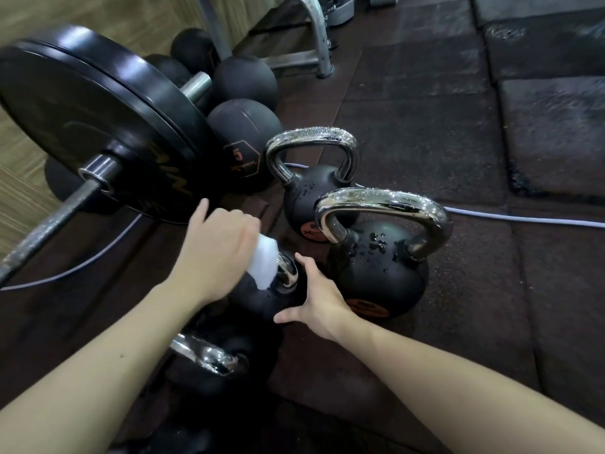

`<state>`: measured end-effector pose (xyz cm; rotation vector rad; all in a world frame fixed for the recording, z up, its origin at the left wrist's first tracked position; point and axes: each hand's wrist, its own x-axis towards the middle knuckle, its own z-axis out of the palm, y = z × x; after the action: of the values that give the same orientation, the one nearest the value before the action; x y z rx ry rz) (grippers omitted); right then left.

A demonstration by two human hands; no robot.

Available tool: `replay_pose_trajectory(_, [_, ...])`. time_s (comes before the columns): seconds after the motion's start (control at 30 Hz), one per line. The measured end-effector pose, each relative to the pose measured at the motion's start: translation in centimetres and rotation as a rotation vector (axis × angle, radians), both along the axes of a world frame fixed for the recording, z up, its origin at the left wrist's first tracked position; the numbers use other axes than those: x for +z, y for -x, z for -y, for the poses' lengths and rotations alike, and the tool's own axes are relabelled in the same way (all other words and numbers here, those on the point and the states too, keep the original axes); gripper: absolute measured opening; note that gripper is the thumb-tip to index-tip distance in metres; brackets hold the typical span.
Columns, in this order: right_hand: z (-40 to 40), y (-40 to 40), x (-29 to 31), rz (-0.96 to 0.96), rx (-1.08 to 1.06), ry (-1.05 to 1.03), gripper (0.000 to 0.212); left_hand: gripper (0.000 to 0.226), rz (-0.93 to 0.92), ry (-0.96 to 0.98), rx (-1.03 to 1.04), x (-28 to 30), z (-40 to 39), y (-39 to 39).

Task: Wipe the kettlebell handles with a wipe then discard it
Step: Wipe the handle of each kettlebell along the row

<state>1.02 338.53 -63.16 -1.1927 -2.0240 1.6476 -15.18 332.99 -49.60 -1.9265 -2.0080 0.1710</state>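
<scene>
Several black kettlebells with chrome handles stand on the dark rubber floor. My left hand (218, 253) is shut on a white wipe (266, 264), pressed around the chrome handle (288, 273) of a small kettlebell (262, 299); most of that handle is hidden under the hand and wipe. My right hand (319, 299) rests against that kettlebell's right side, fingers spread. Two bigger kettlebells stand behind: one (381, 273) close at the right and one (314, 198) further back, both handles beaded with water drops. Another kettlebell (212, 358) lies under my left forearm.
A loaded barbell with black plates (98, 119) hangs over the left side. Black medicine balls (245, 142) sit behind it along the wall. A pale cable (523, 220) runs across the floor mats. A metal rack leg (319, 37) stands at the back.
</scene>
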Motion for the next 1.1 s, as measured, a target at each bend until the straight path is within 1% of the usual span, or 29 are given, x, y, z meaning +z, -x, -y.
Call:
replay_pose_trajectory(0.07, [0.0, 0.1, -0.1, -0.002, -0.003, 0.014, 0.129, 0.029, 0.143, 0.028, 0.202, 0.0, -0.1, 2.2])
replay_pose_trajectory(0.1, [-0.1, 0.1, -0.2, -0.004, -0.005, 0.019, 0.13, 0.036, 0.265, 0.022, 0.266, 0.0, -0.1, 3.1])
replay_pose_trajectory(0.13, [-0.1, 0.1, -0.3, -0.004, -0.004, 0.017, 0.13, 0.041, 0.374, -0.016, 0.294, 0.1, -0.1, 3.8])
replay_pose_trajectory(0.2, [-0.1, 0.1, -0.2, -0.001, 0.007, 0.0, 0.129, 0.038, 0.582, -0.093, 0.375, 0.6, -0.5, 3.8])
replay_pose_trajectory(0.27, [-0.1, 0.0, 0.0, 0.006, 0.039, -0.012, 0.129, 0.045, 0.697, -0.175, 0.497, 1.2, -1.1, 3.5])
replay_pose_trajectory(0.33, [-0.2, -0.5, 0.2, 0.024, 0.1, -0.026, 0.127, 0.048, 0.735, -0.231, 0.559, 1.7, -1.6, 2.5])
replay_pose_trajectory(0.37, [-0.1, -1.1, 0.2, 0.032, 0.134, -0.044, 0.124, 0.047, 0.72, -0.252, 0.557, 1.9, -1.7, 2.1])
replay_pose_trajectory(0.43, [0.2, -3.0, 0.2, 0.037, 0.187, -0.105, 0.111, 0.047, 0.695, -0.321, 0.527, 2.2, -1.9, 0.9])
replay_pose_trajectory(0.5, [0.8, -5.7, 0.3, 0.03, 0.196, -0.171, 0.089, 0.048, 0.739, -0.397, 0.463, 2.8, -2.2, -0.8])
replay_pose_trajectory(0.6, [1.1, -10.2, 0.6, -0.003, 0.082, -0.24, 0.047, 0.05, 0.796, -0.473, 0.358, 3.7, -3.5, -3.8])
replay_pose_trajectory(0.63, [0.9, -11.4, 0.9, -0.016, 0.02, -0.248, 0.037, 0.05, 0.788, -0.477, 0.324, 4.0, -4.2, -4.7])
replay_pose_trajectory(0.67, [0.8, -12.6, 1.3, -0.029, -0.041, -0.256, 0.032, 0.051, 0.78, -0.477, 0.288, 4.2, -5.0, -5.6])
replay_pose_trajectory(0.77, [0.0, -14.8, 2.8, -0.093, -0.221, -0.254, 0.038, 0.052, 0.812, -0.453, 0.19, 4.1, -7.4, -8.6])
replay_pose_trajectory(0.87, [-1.1, -15.8, 2.8, -0.127, -0.364, -0.262, 0.047, 0.05, 0.809, -0.37, 0.119, 3.1, -8.7, -11.1])
replay_pose_trajectory(1.0, [-2.4, -16.1, 2.2, -0.099, -0.431, -0.263, 0.056, 0.048, 0.895, -0.298, 0.155, 1.9, -9.3, -12.7])
replay_pose_trajectory(1.1, [-3.4, -16.4, 1.6, -0.067, -0.453, -0.29, 0.065, 0.051, 0.903, -0.196, 0.193, 1.8, -9.6, -13.1])
